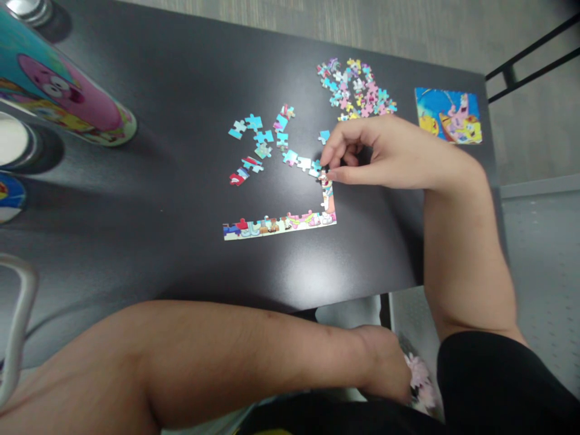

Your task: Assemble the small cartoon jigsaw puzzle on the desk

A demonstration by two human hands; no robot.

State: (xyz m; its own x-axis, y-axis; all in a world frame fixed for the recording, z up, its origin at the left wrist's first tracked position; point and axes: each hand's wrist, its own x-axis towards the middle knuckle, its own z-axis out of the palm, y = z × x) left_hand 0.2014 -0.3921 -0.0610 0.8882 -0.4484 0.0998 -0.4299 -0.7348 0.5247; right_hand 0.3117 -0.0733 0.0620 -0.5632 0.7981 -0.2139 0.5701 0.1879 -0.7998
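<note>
My right hand [367, 151] reaches in from the right, with thumb and fingertips pinched at a small jigsaw piece [323, 176] on top of the short upright side of an L-shaped strip. The joined bottom strip of jigsaw pieces [281, 225] runs left from that corner. Just above the pinch lie a loose blue piece [324, 136] and a short line of pale blue and white pieces [304, 163]. My left hand [385, 362] rests low, below the table edge, near something with pink flowers [421, 383]; its fingers are hidden.
More loose pieces [263, 137] lie left of the line, and a heap of pieces [356, 90] is farther back. A picture card [448, 116] sits at the right. At the left are a tall cartoon-printed canister [67, 84] and round lids, on the dark table [181, 151].
</note>
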